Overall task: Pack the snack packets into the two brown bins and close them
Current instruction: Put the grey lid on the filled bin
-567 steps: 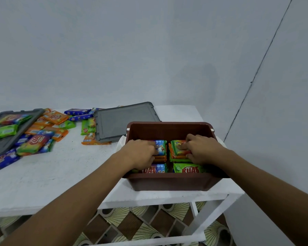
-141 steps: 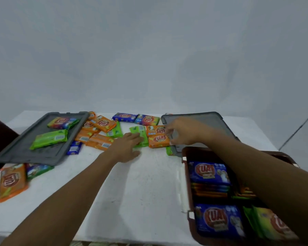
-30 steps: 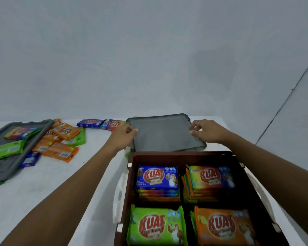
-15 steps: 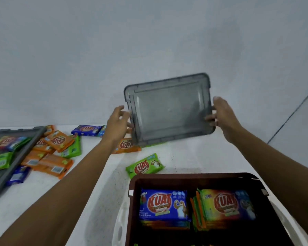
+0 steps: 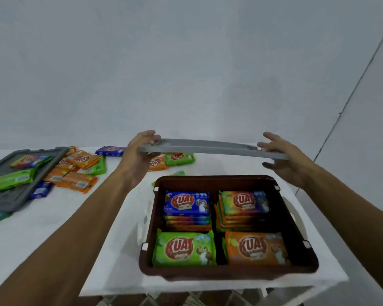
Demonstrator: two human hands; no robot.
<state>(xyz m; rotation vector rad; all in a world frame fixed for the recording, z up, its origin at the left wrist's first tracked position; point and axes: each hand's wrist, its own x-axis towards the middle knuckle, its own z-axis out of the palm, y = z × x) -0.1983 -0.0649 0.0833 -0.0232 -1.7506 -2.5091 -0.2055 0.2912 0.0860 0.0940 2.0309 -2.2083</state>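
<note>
Two hands hold a grey lid (image 5: pixel 212 148) in the air above the far edge of an open brown bin (image 5: pixel 228 272), the lid seen almost edge-on, lying nearly flat with its long axis running left to right and its right end dipping slightly lower. The left hand (image 5: pixel 139 151) grips the lid's left end, thumb on top and fingers curled under it; the right hand (image 5: pixel 283 160) clasps the right end, with its fingers spread loosely above the lid's edge. The bin sits on the white counter (image 5: pixel 53 228) near its right front corner, its long side running left to right, and it holds four stacks of snack packets lying flat with their labels up: a blue packet (image 5: pixel 186 203) tops the far left stack, a multicoloured packet (image 5: pixel 244 202) the far right, a green packet (image 5: pixel 184 248) the near left and an orange packet (image 5: pixel 255 247) the near right. Each of these lies with its long axis left to right. Farther left on the counter, a second grey lid (image 5: pixel 7 197) lies tilted with packets on it, and loose orange, green and blue packets (image 5: pixel 75 171) are scattered beside it and behind the bin.
</note>
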